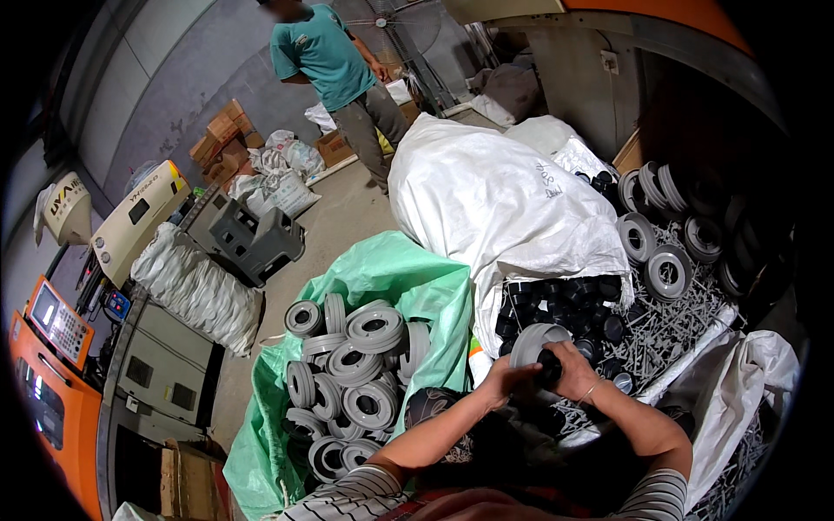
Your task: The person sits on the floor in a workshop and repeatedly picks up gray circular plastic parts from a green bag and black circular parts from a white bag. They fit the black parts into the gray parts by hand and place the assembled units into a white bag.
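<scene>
A round grey plastic wheel w/ a raised rim [532, 341] is held up in front of the person, just above an open white sack, w/ a small black plastic cap [549, 367] pressed against its near face. The left hand [506, 379] grips the wheel's lower left edge, fingers curled round it; the right hand [575, 369] is wrapped over the black cap, fingers clenched on it, a thin bracelet at the wrist. Both forearms come in from the lower edge, striped sleeves at the elbows. Directly behind the hands, the white woven sack of black caps [556, 300] stands open, next to a big closed white woven bag [486, 200]. Right of it lies a heap of thin grey plastic rods [669, 326], w/ more grey wheels [665, 271] stacked beyond. To the left, an open green woven sack [391, 273] holds a pile of grey wheels [352, 373]. Further left: a grey moulded crate [248, 234] on the concrete floor [343, 217] and an orange machine w/ a control panel [52, 365]. At the back, well apart, a 2nd person in a teal shirt [326, 56] stands.
</scene>
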Demonstrator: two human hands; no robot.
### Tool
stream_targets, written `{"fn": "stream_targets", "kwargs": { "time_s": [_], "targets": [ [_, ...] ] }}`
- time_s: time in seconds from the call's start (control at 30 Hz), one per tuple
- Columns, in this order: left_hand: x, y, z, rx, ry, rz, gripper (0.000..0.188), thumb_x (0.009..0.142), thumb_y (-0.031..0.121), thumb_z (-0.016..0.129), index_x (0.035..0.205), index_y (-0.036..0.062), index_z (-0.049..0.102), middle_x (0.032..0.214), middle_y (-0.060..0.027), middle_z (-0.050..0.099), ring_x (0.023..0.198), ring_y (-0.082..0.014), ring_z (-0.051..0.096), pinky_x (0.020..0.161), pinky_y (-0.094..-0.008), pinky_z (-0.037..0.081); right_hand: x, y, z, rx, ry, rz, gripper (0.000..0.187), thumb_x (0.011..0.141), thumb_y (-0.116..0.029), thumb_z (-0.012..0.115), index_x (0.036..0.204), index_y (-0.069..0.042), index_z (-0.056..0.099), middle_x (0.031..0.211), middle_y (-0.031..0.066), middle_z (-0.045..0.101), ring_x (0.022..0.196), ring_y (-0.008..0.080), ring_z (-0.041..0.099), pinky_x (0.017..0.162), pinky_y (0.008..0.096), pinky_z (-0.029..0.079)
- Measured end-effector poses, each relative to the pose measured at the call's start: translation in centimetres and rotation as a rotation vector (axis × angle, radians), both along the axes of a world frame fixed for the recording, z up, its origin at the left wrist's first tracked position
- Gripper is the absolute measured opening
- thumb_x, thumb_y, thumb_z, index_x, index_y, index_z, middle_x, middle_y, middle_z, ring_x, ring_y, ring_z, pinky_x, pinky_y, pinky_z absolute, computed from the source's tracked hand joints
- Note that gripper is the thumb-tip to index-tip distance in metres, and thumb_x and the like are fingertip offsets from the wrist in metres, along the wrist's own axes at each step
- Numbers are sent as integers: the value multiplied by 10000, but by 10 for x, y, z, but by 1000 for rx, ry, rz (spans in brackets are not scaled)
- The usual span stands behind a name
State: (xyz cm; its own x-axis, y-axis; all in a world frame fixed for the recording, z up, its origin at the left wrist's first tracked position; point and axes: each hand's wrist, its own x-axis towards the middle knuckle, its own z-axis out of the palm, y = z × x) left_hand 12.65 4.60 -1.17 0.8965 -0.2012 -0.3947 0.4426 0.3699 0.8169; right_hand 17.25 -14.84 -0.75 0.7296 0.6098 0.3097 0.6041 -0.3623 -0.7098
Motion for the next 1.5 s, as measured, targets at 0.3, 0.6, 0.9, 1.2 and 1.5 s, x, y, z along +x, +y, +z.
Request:
{"fn": "stream_targets", "kwargs": {
  "time_s": [0.3, 0.6, 0.9, 1.2, 1.5],
  "targets": [
    [-2, -5, 1, 92, -68, 16, 327, 782, 176, 724, 1047, 28, 603, 858, -3, 603, 728, -91, 557, 628, -235, 455, -3, 2, 4, -38, 84, -61, 690, 613, -168, 777, 1210, -27, 461, 1122, 218, 473, 1054, 397, 495, 906, 399, 439],
    [-8, -8, 14, 250, -278, -63, 372, 785, 106, 704, 1125, 41, 567, 955, -10, 606, 838, -95, 562, 744, -248, 469, -3, 6, -1, 55, 148, -178, 662, 616, -190, 800, 1178, -15, 498, 1048, 182, 572, 972, 326, 582, 843, 358, 479],
    [-18, -27, 21, 851, -849, 82, 711, 700, 138, 780, 1281, 13, 390, 1128, -105, 560, 966, -213, 579, 852, -318, 461, 17, 10, -10, 836, 1221, -121, 314, 860, -214, 535, 1056, 28, 573, 929, 129, 637, 761, 217, 653, 648, 338, 548],
    [-26, -13, 45, 695, -650, -26, 699, 748, 113, 705, 1333, -1, 340, 1284, -172, 470, 1201, -268, 464, 1003, -365, 358, 31, 25, 13, 738, 1251, 14, 312, 889, -247, 516, 998, 42, 557, 789, 149, 624, 604, 225, 643, 539, 322, 555],
    [-18, 7, 35, 714, -646, -366, 729, 734, 72, 652, 1373, 11, 306, 1424, -195, 311, 1355, -306, 258, 1093, -380, 232, 17, 15, 41, 560, 999, -27, 380, 913, -334, 489, 1032, 16, 575, 853, 128, 657, 598, 211, 642, 579, 327, 551]
  ]
}}
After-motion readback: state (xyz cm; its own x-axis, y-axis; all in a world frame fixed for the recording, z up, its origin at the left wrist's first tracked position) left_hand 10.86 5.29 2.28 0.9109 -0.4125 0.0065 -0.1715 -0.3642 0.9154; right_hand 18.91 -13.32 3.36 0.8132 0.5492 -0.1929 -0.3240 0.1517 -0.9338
